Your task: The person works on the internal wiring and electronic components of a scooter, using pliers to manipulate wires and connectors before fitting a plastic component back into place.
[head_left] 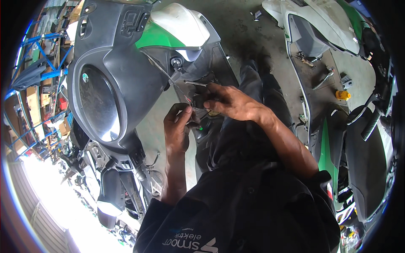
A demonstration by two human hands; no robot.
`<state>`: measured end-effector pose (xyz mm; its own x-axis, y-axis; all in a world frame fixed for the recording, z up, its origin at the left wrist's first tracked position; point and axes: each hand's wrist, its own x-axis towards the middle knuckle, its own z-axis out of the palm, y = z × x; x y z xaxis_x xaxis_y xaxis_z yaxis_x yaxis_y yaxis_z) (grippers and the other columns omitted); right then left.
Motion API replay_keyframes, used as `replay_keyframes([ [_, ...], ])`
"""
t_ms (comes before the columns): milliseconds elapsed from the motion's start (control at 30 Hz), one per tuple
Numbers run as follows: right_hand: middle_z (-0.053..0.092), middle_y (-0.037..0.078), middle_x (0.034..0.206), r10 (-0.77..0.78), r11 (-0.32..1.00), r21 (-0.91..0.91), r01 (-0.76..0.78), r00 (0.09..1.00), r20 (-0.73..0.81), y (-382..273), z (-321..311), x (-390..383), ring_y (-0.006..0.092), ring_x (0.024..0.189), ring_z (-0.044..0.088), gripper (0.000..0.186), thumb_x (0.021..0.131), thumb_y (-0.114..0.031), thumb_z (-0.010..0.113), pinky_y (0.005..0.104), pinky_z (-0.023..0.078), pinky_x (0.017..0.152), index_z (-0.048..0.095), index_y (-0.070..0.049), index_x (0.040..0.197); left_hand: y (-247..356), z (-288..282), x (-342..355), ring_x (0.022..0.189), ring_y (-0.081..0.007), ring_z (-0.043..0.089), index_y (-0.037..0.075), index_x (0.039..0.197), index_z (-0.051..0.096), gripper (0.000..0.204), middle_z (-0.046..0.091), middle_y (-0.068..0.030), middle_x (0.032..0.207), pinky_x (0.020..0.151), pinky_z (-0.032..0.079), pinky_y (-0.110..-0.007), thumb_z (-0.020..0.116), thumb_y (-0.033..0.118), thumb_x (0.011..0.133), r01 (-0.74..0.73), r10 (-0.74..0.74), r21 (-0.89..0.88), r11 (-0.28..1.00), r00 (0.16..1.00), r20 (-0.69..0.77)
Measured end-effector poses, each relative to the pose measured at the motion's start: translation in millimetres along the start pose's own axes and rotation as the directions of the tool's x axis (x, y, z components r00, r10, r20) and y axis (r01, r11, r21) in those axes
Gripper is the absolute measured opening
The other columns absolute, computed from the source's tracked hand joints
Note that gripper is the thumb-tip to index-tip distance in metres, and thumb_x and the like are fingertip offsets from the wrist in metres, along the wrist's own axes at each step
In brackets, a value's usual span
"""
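My left hand (178,124) and my right hand (233,102) come together in front of my body, beside a grey, green and white scooter (135,84). Thumb and fingers of the right hand are closed on a small dark part (198,100). The left hand is closed in a pinch just below it; what lies between those fingertips is too small to name. A thin cable (162,69) runs from the scooter's side down toward the hands. Close to the right fingertips lies a slim metal piece (195,83). Dark shapes under the hands are partly hidden.
A second scooter (325,25) stands to the right; its footboard carries a ratchet-like tool (324,79) and a yellow bottle (342,95). Blue shelving (50,71) with boxes lines the far left. A black scooter seat (369,168) is at the right.
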<state>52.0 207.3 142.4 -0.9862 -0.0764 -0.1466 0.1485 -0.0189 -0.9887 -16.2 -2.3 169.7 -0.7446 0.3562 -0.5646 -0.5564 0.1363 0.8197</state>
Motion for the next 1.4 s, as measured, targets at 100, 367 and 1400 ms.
replay_keyframes([
  [100, 0.07, 0.022, 0.105, -0.04, 0.999, -0.033, 0.039, 0.999, -0.028, 3, 2, -1, 0.0404, 0.101, 0.066, 0.035, 0.098, -0.027, 0.064, 0.046, 0.051, 0.087, 0.057, 0.004, 0.113, -3, 1, 1, 0.065, -0.0141, 0.062, 0.001, 0.102, 0.065, 0.026, 0.062, -0.0045, 0.075, 0.061, 0.054, -0.03, 0.074, 0.022, 0.092, 0.004, -0.004, -0.051, 0.999, 1.0, 0.0],
  [367, 0.067, 0.023, 0.113, -0.054, 0.96, -0.276, 0.039, 0.998, -0.044, -10, 4, -10, 0.0435, 0.108, 0.064, 0.046, 0.098, -0.037, 0.062, 0.05, 0.05, 0.095, 0.055, 0.001, 0.122, -2, 2, 2, 0.064, -0.0114, 0.057, -0.001, 0.102, 0.066, 0.022, 0.058, -0.0017, 0.072, 0.061, 0.05, -0.028, 0.073, 0.018, 0.092, 0.005, -0.002, -0.106, 0.994, 1.0, 0.025],
  [1400, 0.073, 0.017, 0.089, -0.32, 0.596, -0.648, 0.474, 0.881, 0.349, -103, 56, 45, 0.0326, 0.086, 0.074, 0.014, 0.086, -0.012, 0.063, 0.044, 0.059, 0.076, 0.071, -0.001, 0.087, -77, -38, -24, 0.099, -0.0263, 0.069, 0.002, 0.105, 0.069, 0.027, 0.072, -0.0098, 0.104, 0.083, 0.052, -0.039, 0.073, -0.004, 0.079, -0.44, 0.497, 0.314, 0.841, 0.858, -0.129],
])
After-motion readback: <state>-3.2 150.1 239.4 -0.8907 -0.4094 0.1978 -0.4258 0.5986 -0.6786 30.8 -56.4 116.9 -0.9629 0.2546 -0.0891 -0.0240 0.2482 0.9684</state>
